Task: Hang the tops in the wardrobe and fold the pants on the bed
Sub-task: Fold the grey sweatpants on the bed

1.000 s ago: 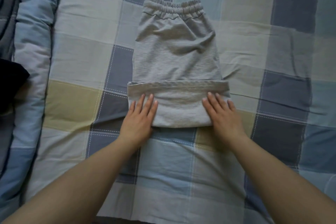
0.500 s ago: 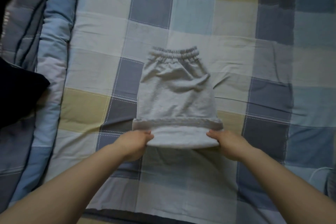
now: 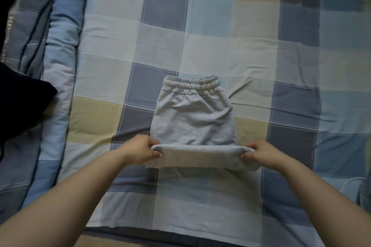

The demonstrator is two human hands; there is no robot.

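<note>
Light grey pants (image 3: 192, 122) lie partly folded on the checked bed sheet (image 3: 210, 26), elastic waistband at the far end. The near folded edge is raised off the sheet. My left hand (image 3: 140, 149) grips the left end of that fold, fingers curled round the cloth. My right hand (image 3: 259, 153) grips the right end the same way. Both forearms reach in from the bottom of the view.
A rolled blue and grey quilt (image 3: 60, 50) runs along the left side of the bed. Dark clothing (image 3: 18, 106) lies on it at the far left. A white cable (image 3: 353, 181) shows at the right edge. The bed's near edge (image 3: 180, 236) is at the bottom.
My hands went from pressing flat on the folded part to gripping its two ends and lifting it. The camera has pulled back and the pants sit lower in the view.
</note>
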